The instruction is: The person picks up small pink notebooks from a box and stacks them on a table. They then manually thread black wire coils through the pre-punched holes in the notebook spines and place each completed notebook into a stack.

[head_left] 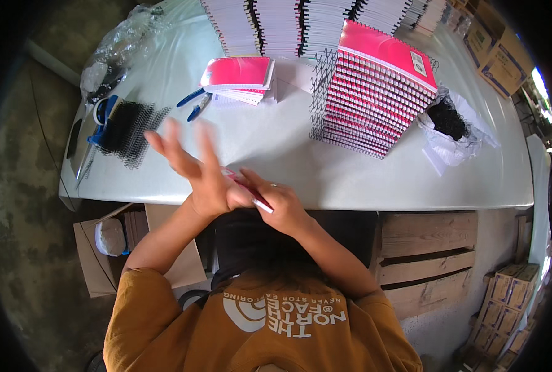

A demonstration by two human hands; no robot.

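Brown T-shirt cloth point(257, 328) with white print lies nearest the camera, covering my torso below the hands. Left hand point(206, 185): fingers spread and raised, tips blurred; its heel is beside the item held, and contact cannot be confirmed. Right hand point(283, 206): thumb and fingers pinching a thin pink booklet point(263, 204), tilted, at the near edge of the white-covered table point(412, 186). I note a ring on this hand.

Beyond my hands stands a loose pile of pink-covered pads point(236, 73), with a blue-handled tool point(198, 109) just beside it on the left. Further left I find black wire coils point(126, 129). To the right rises a tall stack of pink spiral notebooks point(381, 87); near it, an opened white bag point(459, 149) contains black material, kind indeterminable. Rows of wire-bound white books point(282, 28) line the far side.
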